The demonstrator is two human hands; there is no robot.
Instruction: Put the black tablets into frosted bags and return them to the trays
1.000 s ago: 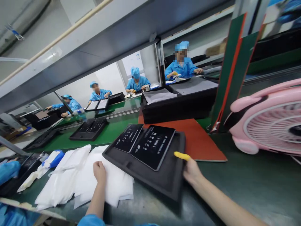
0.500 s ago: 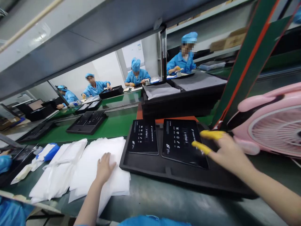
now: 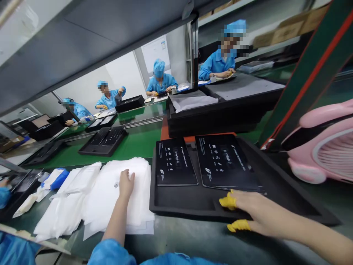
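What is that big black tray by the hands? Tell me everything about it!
The black tray looks like matte foam, wide and shallow with a raised rim. It lies flat on the green worktable. Two dark glossy devices printed with white icons lie side by side in it. The right hand, with yellow fingertip covers, rests on its near edge.

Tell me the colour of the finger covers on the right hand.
Yellow finger covers on the right hand, clearest in the head view.

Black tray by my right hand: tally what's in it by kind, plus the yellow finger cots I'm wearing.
Black devices in the black tray: 2 (left device, right device)
Yellow finger cots on the right hand: 2 (upper, lower)
Total: 4
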